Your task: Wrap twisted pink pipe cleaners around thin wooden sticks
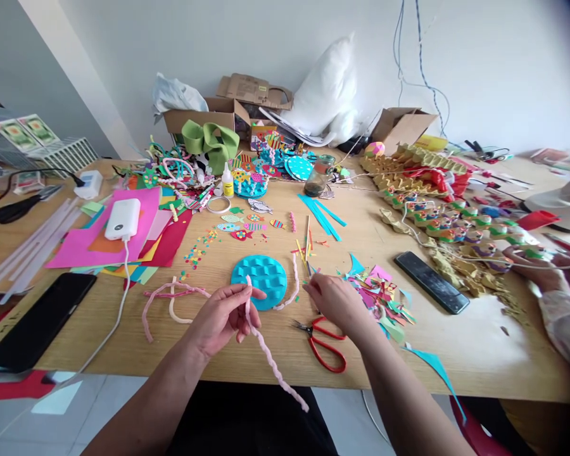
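Observation:
A pale pink twisted pipe cleaner (270,358) is pinched between the thumb and fingers of my left hand (225,320), its long end hanging toward the table's front edge. Behind that hand lies a round blue disc (259,278) with raised wavy strips on it. Another pink twisted length (294,285) curves along the disc's right side. My right hand (335,301) has its fingers curled close to a thin stick (308,237); whatever its fingertips hold is hidden. Red-handled scissors (327,345) lie just below it. Loose pink pipe cleaners (159,304) rest to the left.
Paper scraps (384,294) and a phone (432,282) lie to the right, a black phone (38,320) at left. Paper fish (242,234), a glue bottle (227,180) and a glass jar (319,177) stand farther back. Another person's hand (536,272) is at the right edge.

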A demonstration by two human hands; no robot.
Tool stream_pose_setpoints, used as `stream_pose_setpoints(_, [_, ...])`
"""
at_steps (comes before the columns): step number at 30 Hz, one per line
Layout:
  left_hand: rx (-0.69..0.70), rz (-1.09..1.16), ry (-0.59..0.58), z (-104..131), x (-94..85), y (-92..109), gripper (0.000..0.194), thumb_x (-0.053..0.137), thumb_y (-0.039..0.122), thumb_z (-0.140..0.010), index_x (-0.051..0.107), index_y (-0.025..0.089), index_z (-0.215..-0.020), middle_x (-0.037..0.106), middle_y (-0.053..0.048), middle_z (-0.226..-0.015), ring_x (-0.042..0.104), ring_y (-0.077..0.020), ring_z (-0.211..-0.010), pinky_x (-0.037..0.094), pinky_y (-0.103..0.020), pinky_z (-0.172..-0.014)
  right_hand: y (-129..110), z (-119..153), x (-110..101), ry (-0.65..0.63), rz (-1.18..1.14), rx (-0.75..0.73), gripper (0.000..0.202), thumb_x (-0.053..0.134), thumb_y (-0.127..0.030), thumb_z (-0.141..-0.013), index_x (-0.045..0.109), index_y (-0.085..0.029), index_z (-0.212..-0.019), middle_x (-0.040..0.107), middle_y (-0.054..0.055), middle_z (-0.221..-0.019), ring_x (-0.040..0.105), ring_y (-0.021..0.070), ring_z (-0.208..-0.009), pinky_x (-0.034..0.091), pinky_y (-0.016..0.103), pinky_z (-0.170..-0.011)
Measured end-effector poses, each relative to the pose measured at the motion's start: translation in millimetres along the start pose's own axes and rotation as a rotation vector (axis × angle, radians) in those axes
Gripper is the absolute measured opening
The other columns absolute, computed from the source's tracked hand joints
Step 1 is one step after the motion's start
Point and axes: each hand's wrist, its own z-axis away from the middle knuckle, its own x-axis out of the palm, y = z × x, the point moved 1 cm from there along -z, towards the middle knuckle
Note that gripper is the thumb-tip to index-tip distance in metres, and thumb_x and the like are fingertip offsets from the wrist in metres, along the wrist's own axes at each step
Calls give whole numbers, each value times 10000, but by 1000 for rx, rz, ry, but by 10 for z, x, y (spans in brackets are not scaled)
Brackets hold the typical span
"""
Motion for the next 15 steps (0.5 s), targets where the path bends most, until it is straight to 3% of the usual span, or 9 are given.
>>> stream_pose_setpoints(4, [6,-6,-24,29,20,18,283,568,360,-823,659,111,-920,641,-47,-532,503,-90,-347,367,-158,-295,-75,-409,149,-20,21,30,281,450,-311,-875,652,-116,-887,693,178,-881,650,274,-811,393,304,-634])
stream_pose_setpoints(7, [28,5,-8,54,-15,41,273,575,346,-821,670,113,-925,633,-41,-528,498,-86,-350,351,-155,-295,-62,-510,222,-24,-2,25,232,457,-220,-840,661,-110,-839,691,180,-862,645,262,-803,388,296,-640])
stream_pose_setpoints(12, [5,41,7,16,-23,40,265,629,332,-783,701,102,-891,635,-45,-596,490,-61,-397,312,-142,-318,13,-287,18,48,-156,13,253,400,-255,-871,611,-146,-784,664,90,-749,600,174,-680,361,253,-575])
stream_pose_setpoints(15, [1,89,27,-35,25,28,259,677,311,-742,717,86,-864,638,-59,-680,477,-39,-464,276,-129,-343,-53,6,-166,-31,-673,-223,241,441,-338,-877,558,-164,-759,596,11,-652,519,112,-572,354,211,-522])
